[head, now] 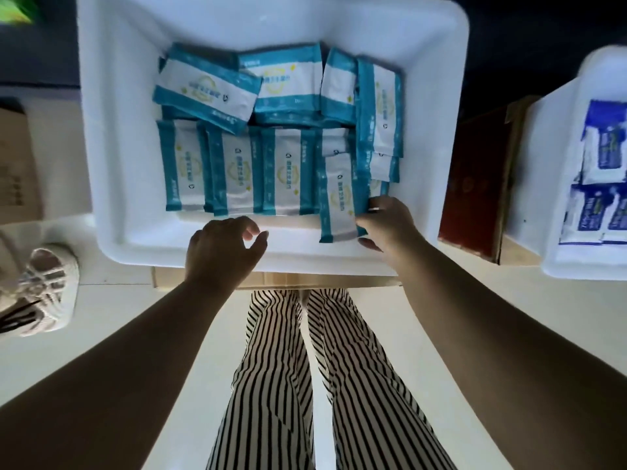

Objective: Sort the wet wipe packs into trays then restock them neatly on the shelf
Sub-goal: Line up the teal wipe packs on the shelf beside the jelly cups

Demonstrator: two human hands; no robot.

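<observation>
Striped trousers (288, 385) stand nearest, over pale floor (118, 317). Beyond them a big white tray (112, 137) rests on a cardboard box (264, 281), holding teal wet wipe packs (237, 171). Right hand (386, 222) pinches the near-right pack (339, 198); left hand (220, 249) hovers over the near rim, fingers loosely curled, its grip empty. Far right, a second tray (559, 130) holds blue packs (600, 184)

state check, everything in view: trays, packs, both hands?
white tray: holds teal packs, partly in rows
teal pack: upright at near row, gripped
right hand: grips that pack's edge
left hand: loosely curled, empty, over tray rim
second tray: holds blue packs
</observation>
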